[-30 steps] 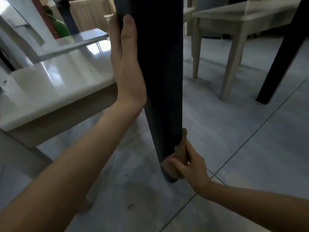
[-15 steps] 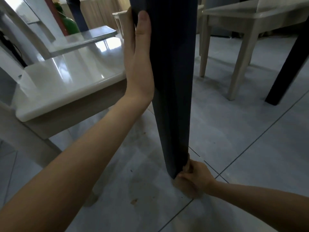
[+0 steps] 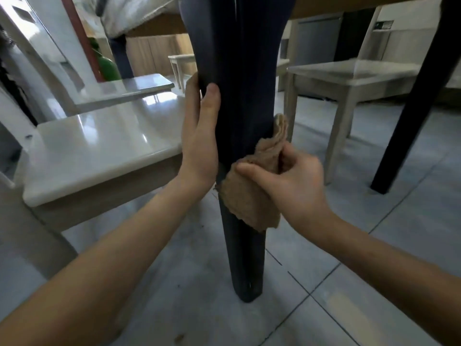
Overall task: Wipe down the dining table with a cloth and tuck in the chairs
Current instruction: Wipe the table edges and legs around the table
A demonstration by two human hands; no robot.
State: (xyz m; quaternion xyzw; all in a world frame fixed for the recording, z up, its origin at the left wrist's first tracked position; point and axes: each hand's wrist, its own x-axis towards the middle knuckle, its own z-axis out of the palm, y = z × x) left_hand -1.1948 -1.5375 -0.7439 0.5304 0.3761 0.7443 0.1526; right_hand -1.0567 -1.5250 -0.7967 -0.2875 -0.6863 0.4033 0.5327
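A dark, ribbed table leg [image 3: 245, 265] stands upright in the middle of the view, its foot on the tiled floor. My left hand [image 3: 199, 136] lies flat against the leg's left side, fingers pointing up and thumb on the front. My right hand [image 3: 289, 181] grips a crumpled tan cloth [image 3: 252, 196] and presses it on the leg at mid height, a little below my left hand. A white glossy chair [image 3: 99, 151] stands just left of the leg, its seat close to my left wrist.
A second pale chair [image 3: 349, 78] stands behind to the right. Another dark table leg [image 3: 409, 116] slants down at far right. The wooden underside of the table [image 3: 159, 27] runs across the top. Grey floor tiles [image 3: 374, 308] surround the leg's foot.
My right hand has slid the cloth up the leg, from the foot near the floor to mid height. My left hand stays flat on the leg, lower in view as the camera tilted up.
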